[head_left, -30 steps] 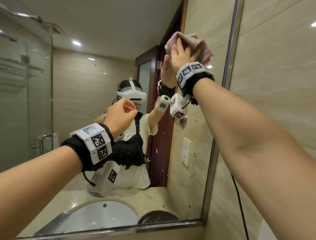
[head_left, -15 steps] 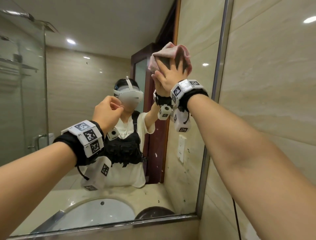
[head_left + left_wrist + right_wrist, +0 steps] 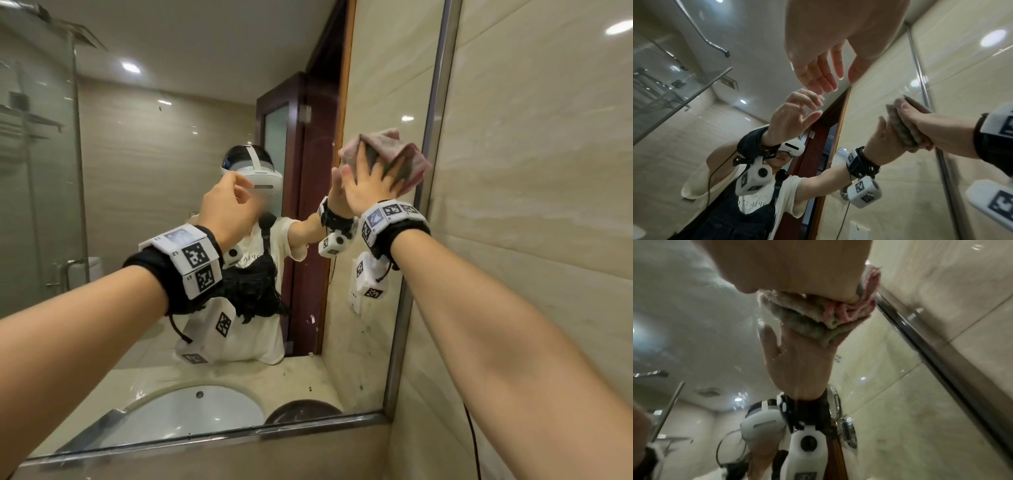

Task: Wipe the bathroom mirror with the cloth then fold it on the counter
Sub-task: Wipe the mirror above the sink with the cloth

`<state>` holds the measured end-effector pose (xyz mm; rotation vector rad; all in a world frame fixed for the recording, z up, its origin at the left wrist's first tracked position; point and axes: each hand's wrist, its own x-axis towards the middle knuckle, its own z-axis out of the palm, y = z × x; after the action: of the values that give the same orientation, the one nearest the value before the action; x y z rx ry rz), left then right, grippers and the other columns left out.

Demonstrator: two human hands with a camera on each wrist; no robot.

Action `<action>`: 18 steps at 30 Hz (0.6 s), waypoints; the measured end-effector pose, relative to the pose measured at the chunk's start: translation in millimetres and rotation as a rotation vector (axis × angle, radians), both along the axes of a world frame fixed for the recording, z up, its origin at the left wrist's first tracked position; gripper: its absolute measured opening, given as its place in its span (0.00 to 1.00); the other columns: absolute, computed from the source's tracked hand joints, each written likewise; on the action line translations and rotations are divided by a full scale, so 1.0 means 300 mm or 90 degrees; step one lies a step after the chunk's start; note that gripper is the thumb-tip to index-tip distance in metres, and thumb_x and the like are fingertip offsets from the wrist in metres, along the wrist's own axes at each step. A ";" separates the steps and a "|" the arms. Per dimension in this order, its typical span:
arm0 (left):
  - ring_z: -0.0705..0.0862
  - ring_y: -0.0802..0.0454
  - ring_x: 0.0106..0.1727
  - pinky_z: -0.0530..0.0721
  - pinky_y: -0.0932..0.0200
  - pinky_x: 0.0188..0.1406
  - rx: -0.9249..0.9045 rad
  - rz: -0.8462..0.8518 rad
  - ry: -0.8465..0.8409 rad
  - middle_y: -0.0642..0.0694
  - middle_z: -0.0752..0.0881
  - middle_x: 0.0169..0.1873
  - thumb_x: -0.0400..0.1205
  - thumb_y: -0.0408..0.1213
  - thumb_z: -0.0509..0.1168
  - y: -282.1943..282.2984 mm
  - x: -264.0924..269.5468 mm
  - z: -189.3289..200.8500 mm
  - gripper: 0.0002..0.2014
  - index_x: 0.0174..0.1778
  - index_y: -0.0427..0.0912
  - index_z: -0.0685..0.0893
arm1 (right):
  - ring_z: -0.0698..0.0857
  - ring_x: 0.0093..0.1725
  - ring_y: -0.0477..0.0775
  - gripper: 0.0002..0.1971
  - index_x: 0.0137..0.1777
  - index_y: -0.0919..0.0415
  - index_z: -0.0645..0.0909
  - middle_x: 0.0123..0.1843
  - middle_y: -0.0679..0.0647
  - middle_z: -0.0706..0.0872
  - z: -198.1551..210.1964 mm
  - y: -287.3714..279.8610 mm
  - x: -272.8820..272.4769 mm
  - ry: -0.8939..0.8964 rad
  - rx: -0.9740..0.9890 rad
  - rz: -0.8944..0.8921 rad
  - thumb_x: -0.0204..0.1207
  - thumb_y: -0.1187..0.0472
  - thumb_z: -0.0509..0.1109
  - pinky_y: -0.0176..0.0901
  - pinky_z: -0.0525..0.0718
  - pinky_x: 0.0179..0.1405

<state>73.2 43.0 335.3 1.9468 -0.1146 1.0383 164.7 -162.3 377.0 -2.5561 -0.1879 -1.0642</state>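
Observation:
A crumpled pink cloth (image 3: 385, 145) lies flat against the bathroom mirror (image 3: 164, 164), close to its right frame. My right hand (image 3: 371, 185) presses it onto the glass with spread, straight fingers. The left wrist view shows the cloth (image 3: 902, 125) sandwiched between my right hand (image 3: 925, 125) and its reflection. In the right wrist view the cloth (image 3: 813, 314) bunches under my palm (image 3: 797, 264). My left hand (image 3: 227, 202) hangs in the air in front of the mirror, empty; its fingers (image 3: 818, 76) are loosely bent and apart from the thumb.
A metal frame runs down the mirror's right side (image 3: 430, 164) and along its bottom (image 3: 205, 442). Beige wall tiles (image 3: 548, 171) lie right of it, with a black cable (image 3: 474, 442) low down. The mirror reflects a white basin, a glass shower screen and a dark door.
My right hand has slid the cloth down the mirror, ending nearer the right frame. The left hand stays raised and empty at about the same height.

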 end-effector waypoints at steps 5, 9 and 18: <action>0.83 0.49 0.50 0.83 0.48 0.55 0.067 -0.004 -0.033 0.46 0.85 0.47 0.79 0.36 0.64 -0.075 0.016 0.028 0.10 0.56 0.42 0.78 | 0.35 0.82 0.68 0.26 0.82 0.40 0.48 0.85 0.51 0.44 -0.043 -0.018 -0.011 -0.124 -0.328 0.119 0.84 0.48 0.49 0.74 0.39 0.77; 0.83 0.51 0.48 0.83 0.54 0.50 0.069 0.004 -0.056 0.46 0.84 0.47 0.79 0.35 0.63 -0.117 0.036 0.025 0.09 0.55 0.42 0.78 | 0.38 0.82 0.70 0.30 0.81 0.38 0.50 0.85 0.53 0.45 -0.023 -0.014 0.000 -0.185 -0.454 0.092 0.82 0.53 0.55 0.74 0.42 0.77; 0.77 0.42 0.57 0.77 0.49 0.58 0.173 0.096 -0.093 0.40 0.80 0.54 0.77 0.34 0.63 -0.083 0.080 0.014 0.13 0.58 0.40 0.78 | 0.34 0.81 0.67 0.36 0.81 0.39 0.39 0.85 0.55 0.37 0.041 0.020 0.018 -0.147 -0.368 0.066 0.82 0.49 0.59 0.70 0.39 0.79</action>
<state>97.3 18.2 339.7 2.1472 -0.2028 1.3216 170.1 -156.2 389.2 -2.8564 -0.7817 -1.4263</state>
